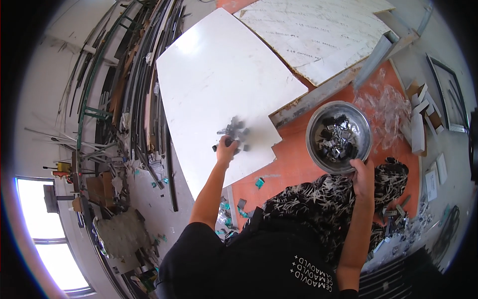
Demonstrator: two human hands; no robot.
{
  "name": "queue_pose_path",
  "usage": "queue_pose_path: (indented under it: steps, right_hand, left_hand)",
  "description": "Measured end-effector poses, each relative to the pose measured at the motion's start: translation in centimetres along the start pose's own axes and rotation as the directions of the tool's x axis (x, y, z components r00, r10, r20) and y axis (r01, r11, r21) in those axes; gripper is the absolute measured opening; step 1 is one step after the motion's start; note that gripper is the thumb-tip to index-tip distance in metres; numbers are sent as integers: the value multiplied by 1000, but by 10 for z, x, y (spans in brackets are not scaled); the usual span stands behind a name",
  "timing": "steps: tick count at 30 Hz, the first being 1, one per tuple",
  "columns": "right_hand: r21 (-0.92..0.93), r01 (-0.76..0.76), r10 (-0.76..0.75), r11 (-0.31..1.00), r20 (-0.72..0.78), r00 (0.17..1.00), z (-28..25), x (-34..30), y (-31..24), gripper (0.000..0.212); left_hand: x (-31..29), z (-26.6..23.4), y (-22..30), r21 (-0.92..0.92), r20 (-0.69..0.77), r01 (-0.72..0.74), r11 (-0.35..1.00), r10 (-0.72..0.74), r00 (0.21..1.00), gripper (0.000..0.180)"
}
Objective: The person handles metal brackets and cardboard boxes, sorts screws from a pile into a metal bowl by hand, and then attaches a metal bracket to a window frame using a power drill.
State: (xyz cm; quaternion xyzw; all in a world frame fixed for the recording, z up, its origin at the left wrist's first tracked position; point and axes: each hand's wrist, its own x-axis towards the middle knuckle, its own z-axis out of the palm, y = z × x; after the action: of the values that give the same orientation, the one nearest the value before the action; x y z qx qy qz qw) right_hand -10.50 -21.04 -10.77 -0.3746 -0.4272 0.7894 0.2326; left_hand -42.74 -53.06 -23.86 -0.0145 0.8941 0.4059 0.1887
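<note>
Low over the white board (219, 74), my left hand (225, 149) has its fingers curled round at least one small dark piece; its exact kind is too small to tell. Around the fingertips lies a loose cluster of small black and grey pieces (234, 125), partly smeared by motion. My right hand (363, 175) grips the near rim of a round metal bowl (312, 144), holding it to the right of the board, above my lap. Inside the bowl is a heap of small black and silvery metal pieces (338, 142).
Long dark bars and profiles (144, 74) are stacked along the left. A second white panel (318, 35) lies at the far side. Clear plastic film (386, 102) and white cartons (423, 117) are to the right. Teal scraps (260, 183) lie on the orange surface (279, 172).
</note>
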Motion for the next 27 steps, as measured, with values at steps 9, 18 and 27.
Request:
queue_pose_path:
  steps: [9, 18, 27]
  right_hand:
    - [35, 11, -10, 999, -22, 1000, -12, 1, 7, 34]
    - [-42, 37, -37, 998, 13, 999, -7, 8, 16, 50]
    - [-26, 105, -105, 994, -4, 994, -9, -6, 7, 49]
  left_hand:
    - [30, -44, 6, 263, 182, 132, 956, -184, 966, 56]
    - [-102, 22, 208, 211, 183, -746, 632, 724, 665, 29]
    - [-171, 113, 266, 66, 703, -988, 140, 696, 145, 56]
